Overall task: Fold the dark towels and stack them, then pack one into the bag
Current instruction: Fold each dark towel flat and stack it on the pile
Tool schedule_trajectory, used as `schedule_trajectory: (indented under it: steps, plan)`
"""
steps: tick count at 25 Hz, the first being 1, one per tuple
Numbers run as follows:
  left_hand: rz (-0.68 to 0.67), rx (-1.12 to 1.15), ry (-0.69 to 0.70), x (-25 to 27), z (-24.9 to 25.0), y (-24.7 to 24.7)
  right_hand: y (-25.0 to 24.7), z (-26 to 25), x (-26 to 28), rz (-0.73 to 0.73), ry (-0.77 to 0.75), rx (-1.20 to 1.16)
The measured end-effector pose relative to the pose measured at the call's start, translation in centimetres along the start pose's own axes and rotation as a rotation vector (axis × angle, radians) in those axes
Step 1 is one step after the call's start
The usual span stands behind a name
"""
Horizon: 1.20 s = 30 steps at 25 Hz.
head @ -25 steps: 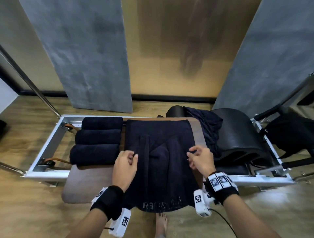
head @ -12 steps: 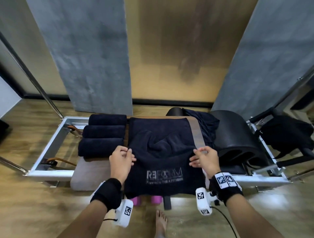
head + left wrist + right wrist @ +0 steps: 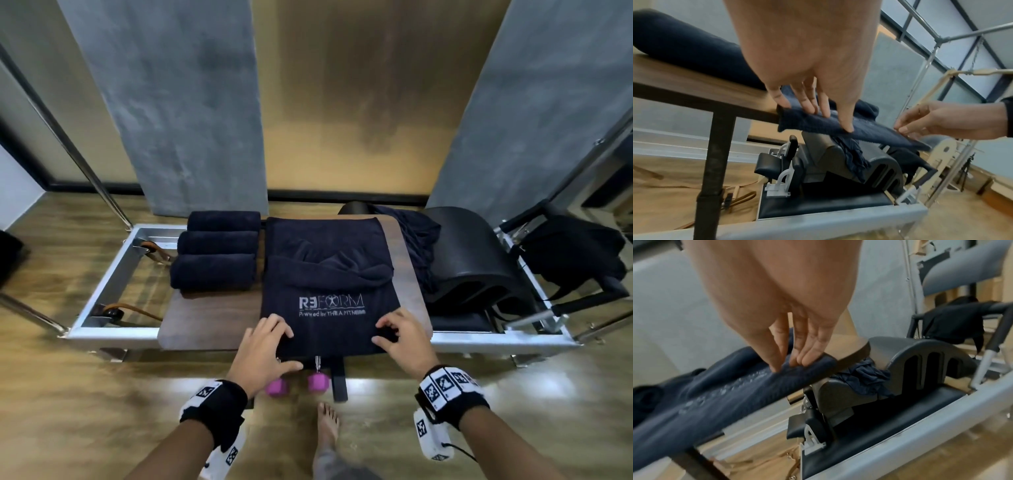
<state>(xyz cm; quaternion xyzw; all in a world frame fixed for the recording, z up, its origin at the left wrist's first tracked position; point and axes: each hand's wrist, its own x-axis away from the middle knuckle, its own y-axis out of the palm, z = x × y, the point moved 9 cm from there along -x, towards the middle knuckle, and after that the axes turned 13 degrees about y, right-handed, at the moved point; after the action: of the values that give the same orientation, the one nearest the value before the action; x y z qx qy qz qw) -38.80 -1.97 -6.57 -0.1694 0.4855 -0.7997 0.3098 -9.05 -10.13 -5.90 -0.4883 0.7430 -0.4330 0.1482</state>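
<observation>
A dark towel (image 3: 329, 274) with a white logo facing up lies folded on the wooden table (image 3: 205, 318), rumpled across its middle. My left hand (image 3: 274, 334) rests with straight fingers on its near left corner (image 3: 797, 120), which juts past the table edge. On the near right corner, my right hand (image 3: 394, 329) presses its fingertips (image 3: 777, 368) onto the towel (image 3: 725, 394). Three folded dark towels (image 3: 215, 253) lie side by side at the table's left. A black bag (image 3: 575, 253) hangs on the frame at far right.
The table stands over a metal reformer frame (image 3: 113, 274). A black arc barrel (image 3: 472, 260) with a dark cloth (image 3: 418, 240) draped on it sits right of the table. Pink dumbbells (image 3: 277, 387) and my bare foot (image 3: 327, 428) are on the floor below.
The towel's hanging near end has been folded up onto the table, so the logo now faces up. Both hands slid back from the towel's middle to its near corners.
</observation>
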Motion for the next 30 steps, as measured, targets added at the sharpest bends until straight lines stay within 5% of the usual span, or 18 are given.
schedule_trajectory:
  steps: [7,15,24,30]
  plan:
    - [0.206,0.187,0.020,1.4,-0.6,-3.0,0.7,0.4,2.9,0.003,-0.135,0.178]
    - [0.405,0.331,0.021,-0.7,-0.7,-7.5,-4.4,-0.8,1.7,0.218,-0.148,-0.062]
    - [0.666,0.435,-0.065,-9.7,-5.4,-15.7,-16.0,-7.2,-10.3,0.411,-0.198,-0.275]
    - [0.661,0.251,-0.139,-18.3,-9.2,-18.1,-15.2,-9.2,-22.3,0.329,-0.088,-0.275]
